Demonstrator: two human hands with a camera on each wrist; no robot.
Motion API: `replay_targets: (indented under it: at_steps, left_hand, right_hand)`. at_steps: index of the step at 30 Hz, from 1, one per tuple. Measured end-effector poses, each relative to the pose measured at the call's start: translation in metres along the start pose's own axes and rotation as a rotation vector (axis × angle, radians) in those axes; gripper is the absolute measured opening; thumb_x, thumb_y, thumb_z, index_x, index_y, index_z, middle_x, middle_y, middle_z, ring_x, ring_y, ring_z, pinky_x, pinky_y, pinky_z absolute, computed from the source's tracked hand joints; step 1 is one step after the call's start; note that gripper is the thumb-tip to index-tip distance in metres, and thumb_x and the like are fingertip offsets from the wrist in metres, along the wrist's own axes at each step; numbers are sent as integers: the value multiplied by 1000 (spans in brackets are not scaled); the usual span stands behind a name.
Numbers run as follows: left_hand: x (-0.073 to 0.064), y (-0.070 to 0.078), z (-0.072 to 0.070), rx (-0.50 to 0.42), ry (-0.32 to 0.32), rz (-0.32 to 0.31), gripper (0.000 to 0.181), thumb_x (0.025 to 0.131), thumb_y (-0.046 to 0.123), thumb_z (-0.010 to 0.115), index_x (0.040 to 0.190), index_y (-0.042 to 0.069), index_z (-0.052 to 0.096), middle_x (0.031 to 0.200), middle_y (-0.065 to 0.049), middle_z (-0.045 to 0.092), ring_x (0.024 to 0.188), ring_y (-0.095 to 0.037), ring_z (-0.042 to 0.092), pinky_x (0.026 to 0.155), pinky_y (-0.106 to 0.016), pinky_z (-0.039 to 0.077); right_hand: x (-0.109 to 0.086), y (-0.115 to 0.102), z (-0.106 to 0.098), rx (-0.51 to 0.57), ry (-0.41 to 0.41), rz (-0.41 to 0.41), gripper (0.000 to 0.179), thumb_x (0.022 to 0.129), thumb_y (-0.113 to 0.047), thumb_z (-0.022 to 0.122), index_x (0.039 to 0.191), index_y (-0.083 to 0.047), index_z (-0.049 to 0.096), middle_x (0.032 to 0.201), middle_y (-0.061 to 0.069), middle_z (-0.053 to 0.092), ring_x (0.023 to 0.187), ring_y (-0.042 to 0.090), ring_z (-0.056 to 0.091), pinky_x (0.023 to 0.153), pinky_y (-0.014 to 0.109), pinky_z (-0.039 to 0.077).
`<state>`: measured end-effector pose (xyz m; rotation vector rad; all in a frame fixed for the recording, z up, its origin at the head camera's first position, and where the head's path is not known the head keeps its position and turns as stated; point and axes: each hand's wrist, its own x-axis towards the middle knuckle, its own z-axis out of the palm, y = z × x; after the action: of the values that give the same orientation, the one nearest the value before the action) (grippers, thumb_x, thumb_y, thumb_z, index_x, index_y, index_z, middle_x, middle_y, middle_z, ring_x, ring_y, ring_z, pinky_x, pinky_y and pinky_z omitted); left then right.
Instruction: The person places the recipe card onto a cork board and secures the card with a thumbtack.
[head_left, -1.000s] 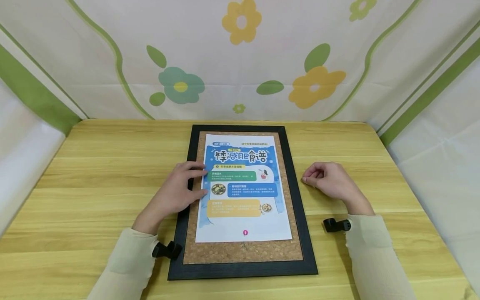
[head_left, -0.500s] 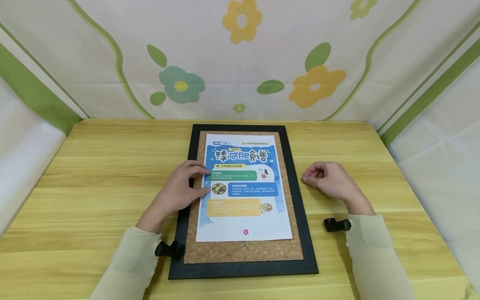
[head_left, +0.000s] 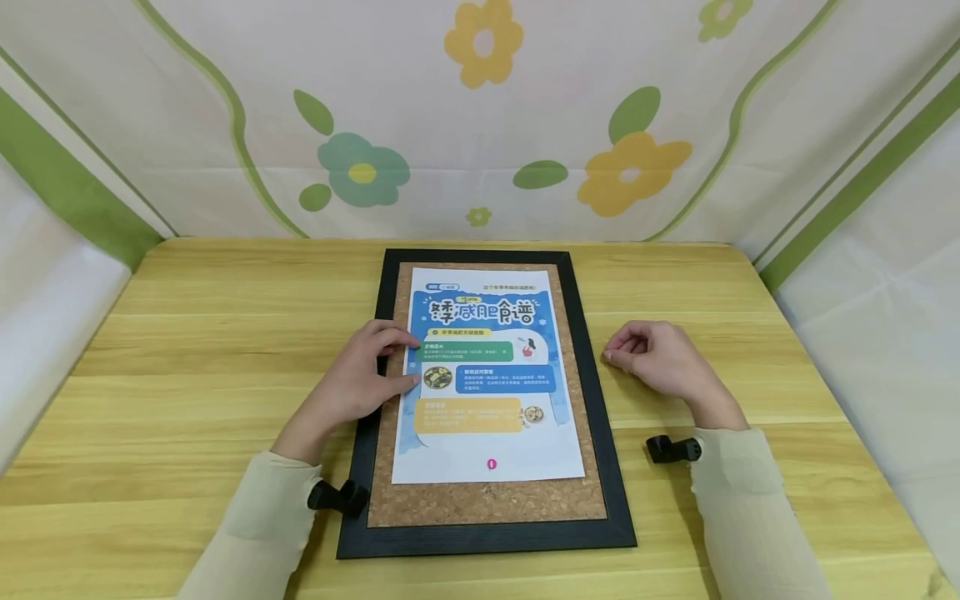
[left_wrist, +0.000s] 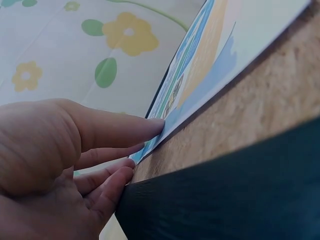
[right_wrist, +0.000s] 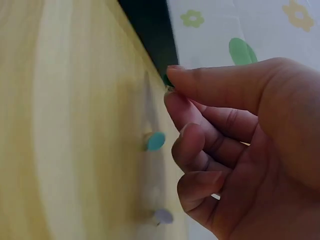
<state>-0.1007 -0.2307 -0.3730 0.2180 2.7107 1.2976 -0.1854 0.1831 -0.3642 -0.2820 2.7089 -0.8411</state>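
Observation:
A printed sheet [head_left: 491, 383] with a blue title panel lies on a black-framed cork board [head_left: 487, 505]. My left hand [head_left: 352, 379] reaches over the board's left side, thumb and fingertips resting on the sheet's left edge. In the left wrist view the thumb [left_wrist: 122, 126] lies straight along the paper. To the right of the board is my right hand [head_left: 656, 358], pinching a tiny dark green thumbtack [right_wrist: 167, 80] between thumb and forefinger. Close by on the table are a teal thumbtack [right_wrist: 155, 141] and a pale lilac one [right_wrist: 163, 216]; the hand hides them in the head view.
The board lies flat on a wooden table [head_left: 225, 333], its black frame [head_left: 600, 433] forming a border around the cork. A floral curtain [head_left: 480, 125] hangs behind the table's far edge, with pale cloth at both sides. Small black cameras [head_left: 673, 450] sit at both wrists.
My left hand has shifted slightly up and right, its fingertips a little further onto the sheet. The right hand, sheet and board stay almost where they were.

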Motion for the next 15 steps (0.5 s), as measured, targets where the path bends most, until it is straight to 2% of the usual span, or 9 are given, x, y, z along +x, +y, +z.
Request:
replay_targets:
  at_steps: [8, 11, 15]
  left_hand:
    - [1, 0, -2, 4, -2, -14, 36, 95, 7, 79, 130, 1, 71, 148, -23, 53, 135, -45, 51, 117, -61, 46]
    - [3, 0, 0, -7, -5, -10, 36, 96, 8, 79, 130, 1, 71, 148, -24, 53, 135, -45, 51, 118, -61, 45]
    - [3, -1, 3, -16, -2, -15, 36, 96, 7, 79, 130, 1, 71, 148, -24, 52, 135, -45, 50, 118, -61, 45]
  right_hand:
    - [9, -33, -4, 26, 51, -104, 13, 105, -21, 71, 107, -9, 75, 97, 9, 71, 86, 24, 61, 72, 29, 51]
    - [20, -53, -6, 20, 39, -137, 15, 107, -21, 68, 111, -8, 74, 101, 10, 71, 92, 25, 60, 78, 32, 52]
    - [41, -78, 0, 47, -11, -136, 17, 109, -22, 65, 114, -8, 72, 105, 11, 69, 95, 27, 59, 82, 37, 51]
